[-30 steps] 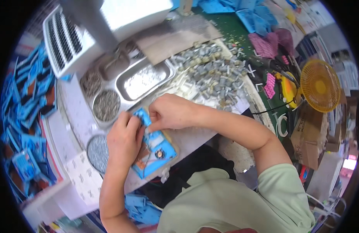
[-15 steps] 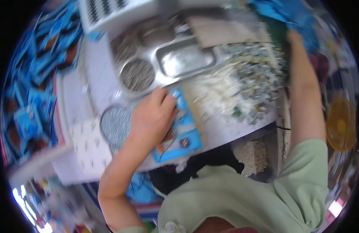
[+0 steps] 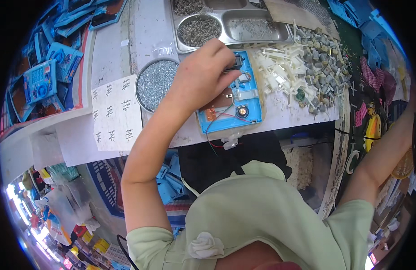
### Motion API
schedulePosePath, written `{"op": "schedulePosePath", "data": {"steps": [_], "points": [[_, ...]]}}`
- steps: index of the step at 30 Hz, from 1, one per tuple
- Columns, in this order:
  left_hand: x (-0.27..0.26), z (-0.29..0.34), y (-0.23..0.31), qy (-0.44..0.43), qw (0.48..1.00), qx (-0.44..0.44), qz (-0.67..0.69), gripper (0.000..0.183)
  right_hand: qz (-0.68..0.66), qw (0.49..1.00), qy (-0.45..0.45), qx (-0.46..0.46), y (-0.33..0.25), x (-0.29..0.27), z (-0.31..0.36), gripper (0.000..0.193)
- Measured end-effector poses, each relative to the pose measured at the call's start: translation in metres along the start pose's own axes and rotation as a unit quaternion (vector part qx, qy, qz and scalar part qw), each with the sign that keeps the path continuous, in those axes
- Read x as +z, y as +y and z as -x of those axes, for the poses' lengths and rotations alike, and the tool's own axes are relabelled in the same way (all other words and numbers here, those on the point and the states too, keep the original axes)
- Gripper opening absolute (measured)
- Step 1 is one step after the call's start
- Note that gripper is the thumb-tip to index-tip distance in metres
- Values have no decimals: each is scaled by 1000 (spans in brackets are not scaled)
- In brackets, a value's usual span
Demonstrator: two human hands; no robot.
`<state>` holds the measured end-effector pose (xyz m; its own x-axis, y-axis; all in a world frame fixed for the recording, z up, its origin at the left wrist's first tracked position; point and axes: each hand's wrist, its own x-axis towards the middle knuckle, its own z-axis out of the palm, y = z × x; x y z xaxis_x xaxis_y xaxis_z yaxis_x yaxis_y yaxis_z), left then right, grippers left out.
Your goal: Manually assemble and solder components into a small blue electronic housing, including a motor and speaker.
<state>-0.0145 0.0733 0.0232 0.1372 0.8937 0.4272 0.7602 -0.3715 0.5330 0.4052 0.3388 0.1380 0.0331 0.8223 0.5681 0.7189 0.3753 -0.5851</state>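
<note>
My left hand (image 3: 202, 72) rests on a blue plastic housing (image 3: 244, 112) that lies open on the white table, with a brown circuit board, a small round speaker and red and black wires inside. The fingertips press a small black part at the housing's top edge. My right arm (image 3: 383, 148) stretches out to the right edge of the picture; its hand is out of view.
A round tin of small screws (image 3: 154, 83) sits left of the housing. A steel compartment tray (image 3: 226, 22) with screws lies behind. White plastic pieces and small motors (image 3: 302, 67) are piled at right. Blue housings (image 3: 41, 76) are stacked at far left. A sheet of paper (image 3: 115, 112) hangs over the table edge.
My right hand left the blue housing and reached far right, out of view. The left hand stayed on the housing. The camera view swung, so the table sits higher in the picture.
</note>
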Motion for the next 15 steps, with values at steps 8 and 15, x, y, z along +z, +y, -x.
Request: {"op": "schedulePosePath", "data": {"steps": [8, 15], "points": [[0, 18, 88, 97, 720, -364, 583, 30, -469, 873, -132, 13, -199, 73, 256, 71], [-48, 37, 40, 44, 772, -366, 518, 46, -396, 818, -387, 157, -173, 87, 232, 65]]}}
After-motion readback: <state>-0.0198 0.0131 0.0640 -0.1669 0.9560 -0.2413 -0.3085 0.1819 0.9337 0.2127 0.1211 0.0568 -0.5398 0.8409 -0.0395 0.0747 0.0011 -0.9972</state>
